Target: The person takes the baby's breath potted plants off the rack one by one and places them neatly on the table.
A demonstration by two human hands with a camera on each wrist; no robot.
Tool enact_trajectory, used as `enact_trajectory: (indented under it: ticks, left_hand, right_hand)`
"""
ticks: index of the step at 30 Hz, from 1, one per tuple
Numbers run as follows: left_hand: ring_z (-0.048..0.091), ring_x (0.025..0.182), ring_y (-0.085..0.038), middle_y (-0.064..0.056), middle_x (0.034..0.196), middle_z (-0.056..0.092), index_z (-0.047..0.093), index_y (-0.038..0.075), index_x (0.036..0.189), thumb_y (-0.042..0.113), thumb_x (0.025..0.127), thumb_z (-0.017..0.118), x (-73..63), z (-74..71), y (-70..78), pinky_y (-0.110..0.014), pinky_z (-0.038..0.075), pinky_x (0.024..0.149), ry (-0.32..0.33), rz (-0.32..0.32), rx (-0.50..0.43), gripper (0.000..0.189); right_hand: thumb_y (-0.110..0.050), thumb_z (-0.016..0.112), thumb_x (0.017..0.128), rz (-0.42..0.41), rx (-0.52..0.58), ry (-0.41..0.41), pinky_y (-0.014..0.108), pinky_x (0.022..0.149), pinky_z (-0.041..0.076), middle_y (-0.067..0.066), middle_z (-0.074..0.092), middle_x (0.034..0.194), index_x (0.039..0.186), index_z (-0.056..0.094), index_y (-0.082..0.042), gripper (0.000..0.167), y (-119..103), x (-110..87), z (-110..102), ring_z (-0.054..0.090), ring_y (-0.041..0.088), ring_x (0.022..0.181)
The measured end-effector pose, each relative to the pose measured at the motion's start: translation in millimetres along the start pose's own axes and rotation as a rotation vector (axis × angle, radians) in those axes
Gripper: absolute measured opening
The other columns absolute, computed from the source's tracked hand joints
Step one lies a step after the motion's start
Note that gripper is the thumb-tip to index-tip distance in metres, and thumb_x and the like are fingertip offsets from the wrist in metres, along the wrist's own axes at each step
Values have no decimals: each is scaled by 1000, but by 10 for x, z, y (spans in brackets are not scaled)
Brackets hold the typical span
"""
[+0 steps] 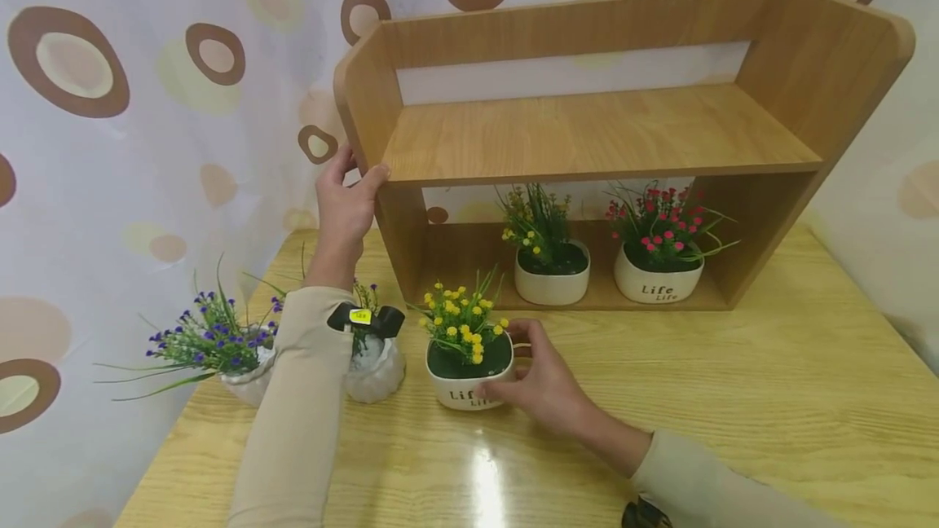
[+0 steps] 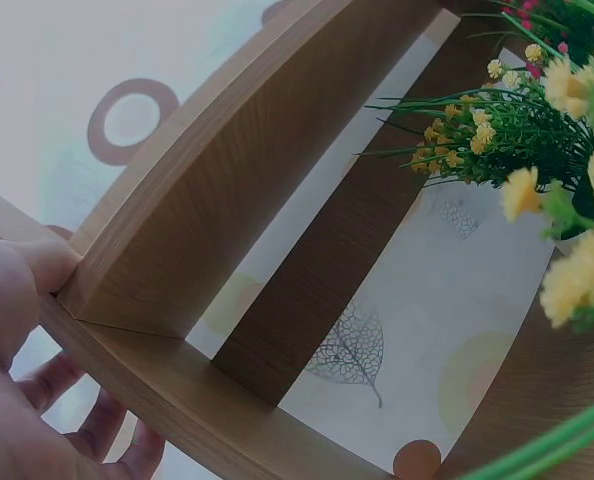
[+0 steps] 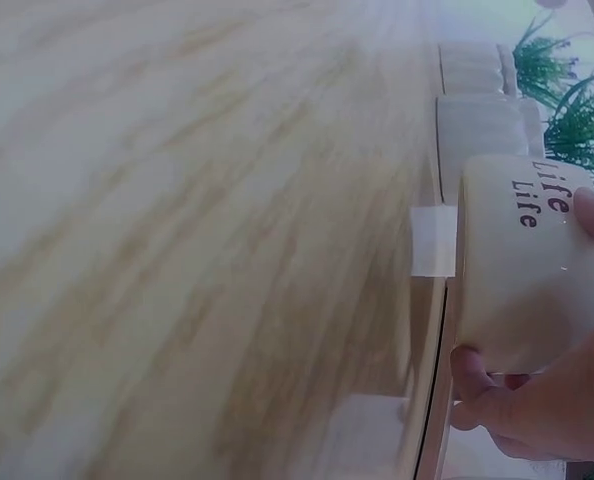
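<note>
My right hand (image 1: 550,381) grips a white "Life" flowerpot (image 1: 449,388) of yellow artificial flowers from its right side, thumb across the front. In the right wrist view, fingers (image 3: 474,375) curl around the lower part of the pot. My left hand (image 1: 343,214) holds the left side panel of a two-tier wooden shelf (image 1: 587,133) at the height of its middle board. Its thumb lies on the front edge and the other fingers (image 2: 102,420) wrap round the outside. The held pot is in front of the shelf's lower left corner.
On the lower tier stand a pot with yellowish flowers (image 1: 552,288) and another with red flowers (image 1: 649,279). Left on the wooden table (image 1: 792,398) are two white pots with purple flowers (image 1: 248,385) (image 1: 376,377), partly behind my left sleeve. A patterned wall covering (image 1: 183,226) lies behind.
</note>
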State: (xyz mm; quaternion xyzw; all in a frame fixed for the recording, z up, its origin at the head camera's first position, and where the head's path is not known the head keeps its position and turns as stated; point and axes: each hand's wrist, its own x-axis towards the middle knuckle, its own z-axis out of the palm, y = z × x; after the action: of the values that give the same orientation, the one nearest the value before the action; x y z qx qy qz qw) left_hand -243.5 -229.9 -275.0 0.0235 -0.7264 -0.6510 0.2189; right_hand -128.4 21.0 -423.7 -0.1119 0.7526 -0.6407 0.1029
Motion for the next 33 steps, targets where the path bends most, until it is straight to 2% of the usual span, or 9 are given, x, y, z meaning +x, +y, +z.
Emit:
enact_trajectory:
  ticks: [8, 21, 33]
  left_hand:
    - [59, 115, -33, -9, 131, 50, 56, 26, 144, 14, 92, 68, 16, -16, -5, -48, 50, 99, 14, 2, -10, 55]
    - [60, 114, -34, -9, 131, 50, 56, 25, 144, 13, 92, 68, -3, -17, 9, -47, 51, 98, 12, 2, -9, 55]
    - [61, 114, -33, -9, 131, 51, 56, 25, 144, 13, 93, 68, -7, 6, 11, -47, 51, 98, 9, -1, -9, 54]
  right_hand:
    - [-10, 95, 63, 6, -17, 20, 37, 92, 54, 13, 52, 127, 136, 43, -6, 90, 48, 34, 37, 55, 29, 113]
    - [-18, 95, 67, -18, -86, 22, 40, 89, 52, 14, 52, 124, 142, 40, -8, 94, 72, 108, 111, 54, 28, 108]
    - [-14, 94, 67, -40, -107, 23, 39, 88, 49, 13, 51, 123, 142, 40, -4, 94, 103, 154, 141, 53, 27, 106]
